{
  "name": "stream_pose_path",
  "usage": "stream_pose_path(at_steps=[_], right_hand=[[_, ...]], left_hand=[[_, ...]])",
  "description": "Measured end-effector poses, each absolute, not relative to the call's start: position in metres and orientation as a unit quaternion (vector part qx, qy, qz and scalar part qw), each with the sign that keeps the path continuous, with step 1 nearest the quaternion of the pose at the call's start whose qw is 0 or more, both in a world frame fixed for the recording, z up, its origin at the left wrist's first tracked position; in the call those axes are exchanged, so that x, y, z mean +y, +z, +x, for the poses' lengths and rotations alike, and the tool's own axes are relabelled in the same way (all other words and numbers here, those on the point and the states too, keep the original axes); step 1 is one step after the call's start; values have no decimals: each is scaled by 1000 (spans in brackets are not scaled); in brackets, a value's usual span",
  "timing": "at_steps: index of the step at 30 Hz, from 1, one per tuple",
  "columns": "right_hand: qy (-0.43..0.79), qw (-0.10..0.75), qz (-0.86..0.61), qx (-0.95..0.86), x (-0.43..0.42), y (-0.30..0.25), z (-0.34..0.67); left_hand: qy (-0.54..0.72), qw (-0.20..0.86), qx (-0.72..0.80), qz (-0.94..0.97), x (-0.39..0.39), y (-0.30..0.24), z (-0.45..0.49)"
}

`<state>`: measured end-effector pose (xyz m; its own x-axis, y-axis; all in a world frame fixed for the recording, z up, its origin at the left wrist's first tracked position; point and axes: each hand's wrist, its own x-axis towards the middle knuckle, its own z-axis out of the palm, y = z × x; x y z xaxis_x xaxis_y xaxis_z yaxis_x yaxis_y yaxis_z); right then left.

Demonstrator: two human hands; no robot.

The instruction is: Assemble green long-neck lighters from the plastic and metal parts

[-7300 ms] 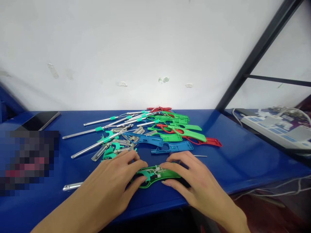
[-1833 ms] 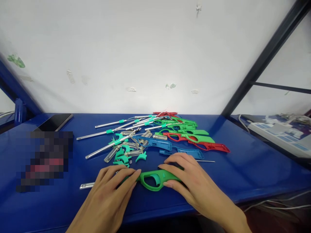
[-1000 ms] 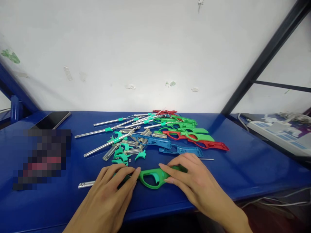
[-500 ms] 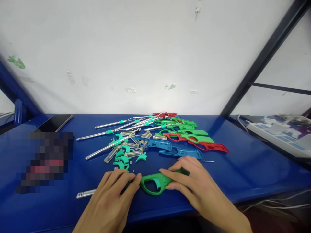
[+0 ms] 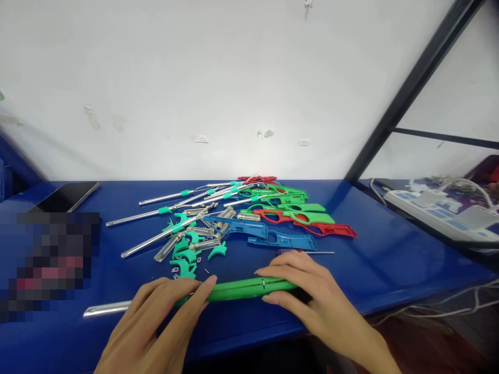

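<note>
A green plastic handle [image 5: 245, 289] with a silver metal tube [image 5: 107, 309] sticking out to its left lies near the table's front edge, turned on its narrow edge. My left hand [image 5: 163, 317] grips its left part where the tube joins. My right hand [image 5: 304, 291] pinches its right part, thumb behind and fingers in front. Just beyond lie small teal trigger pieces [image 5: 185, 257] and clear cylinders [image 5: 166, 249].
A heap of green, red and blue handle shells [image 5: 288, 218] and silver tubes with teal collars [image 5: 156, 213] lies mid-table. A dark phone [image 5: 64, 196] rests at the far left. A white power strip [image 5: 440, 210] sits at right, behind a black frame post [image 5: 405, 98].
The green handle lay flat with its finger loop showing; now it is rolled onto its edge between both hands. More of the silver tube shows at left.
</note>
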<state>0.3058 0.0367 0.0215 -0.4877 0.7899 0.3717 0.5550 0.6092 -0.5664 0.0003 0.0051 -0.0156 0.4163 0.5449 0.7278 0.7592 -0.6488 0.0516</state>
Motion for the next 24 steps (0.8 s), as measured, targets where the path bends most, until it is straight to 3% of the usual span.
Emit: stream_pose_path(at_steps=[6,13,18,24], right_hand=[[226,345,-375,-830,38,22,307],[191,370,-345,-841,35,20,306],[158,369,-329,-855,34,18,306],[107,367,-297,-875,34,15,306]], left_hand=[[-331,135,-431,-829,4,-20,0],[-357,127,-413,-828,0,-10,9],[-272,170,-415,-851,4,-13,6],[-312,127,-402,-852,3,-20,1]])
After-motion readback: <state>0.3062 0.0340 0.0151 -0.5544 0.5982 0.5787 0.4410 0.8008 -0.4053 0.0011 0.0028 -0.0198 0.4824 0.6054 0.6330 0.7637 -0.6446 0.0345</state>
